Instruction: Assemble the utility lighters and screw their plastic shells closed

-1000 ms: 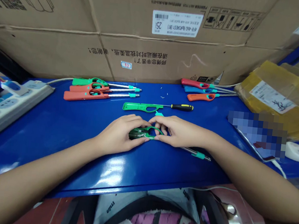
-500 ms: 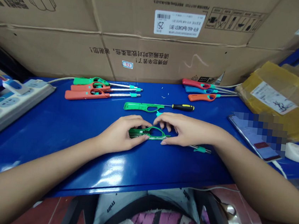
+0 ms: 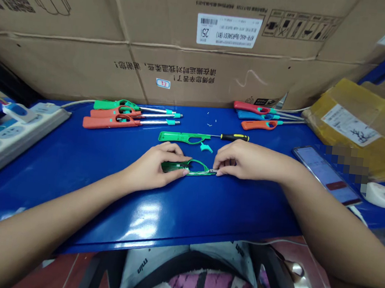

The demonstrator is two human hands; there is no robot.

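My left hand (image 3: 152, 165) grips an opened green lighter casing (image 3: 201, 165) just above the table, thumb and fingers on either side of its body. Thin inner parts show inside the casing, too small to name. At its right end, the fingers of my right hand (image 3: 234, 160) pinch the metal tube (image 3: 213, 171); the rest of the tube is hidden by the hand. Just behind lie a loose teal trigger (image 3: 206, 148) and a second green casing half (image 3: 176, 137). Beyond my right hand rests a black and yellow screwdriver (image 3: 235, 137).
Several lighters lie at the back, among them an orange-red one (image 3: 108, 122) on the left and an orange one (image 3: 258, 125) on the right. A power strip (image 3: 17, 137) stands at the left. A phone (image 3: 327, 174), a white mouse (image 3: 383, 196) and a yellow package (image 3: 359, 129) are at the right.
My right hand has moved slightly right, from over the casing to the tube at its end. The trigger is now in full view. My left hand and the casing have shifted slightly left.
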